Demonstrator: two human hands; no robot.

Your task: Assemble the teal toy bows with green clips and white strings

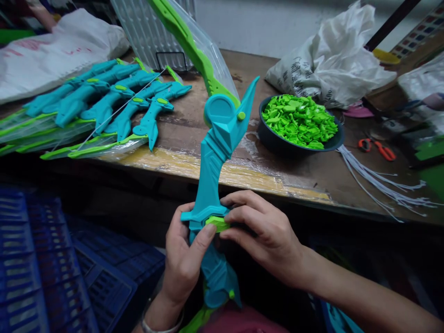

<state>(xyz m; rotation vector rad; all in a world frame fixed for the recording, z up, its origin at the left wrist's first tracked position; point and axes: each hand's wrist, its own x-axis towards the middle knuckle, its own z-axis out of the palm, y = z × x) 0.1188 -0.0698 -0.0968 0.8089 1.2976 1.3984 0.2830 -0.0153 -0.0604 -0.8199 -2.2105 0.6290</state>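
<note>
A teal and green plastic toy bow (210, 171) stands nearly upright in front of me, its upper green limb backed by clear plastic. My left hand (185, 259) is wrapped round its middle, the thumb pressing on a small green plastic piece (218, 224) at the grip. From the right, my right hand (263, 231) pinches the same green piece between thumb and fingers against the bow. Part of that piece is hidden behind the fingertips. The lower half of the bow hangs down towards my lap, where a green limb shows.
Several similar bows (118, 92) lie stacked at the left of the table (243, 69). A dark bowl (294, 147) holds many green pieces. White cords (374, 180) and red-handled pliers (376, 149) lie to the right. A white sack (322, 60) stands behind; blue crates (100, 273) sit lower left.
</note>
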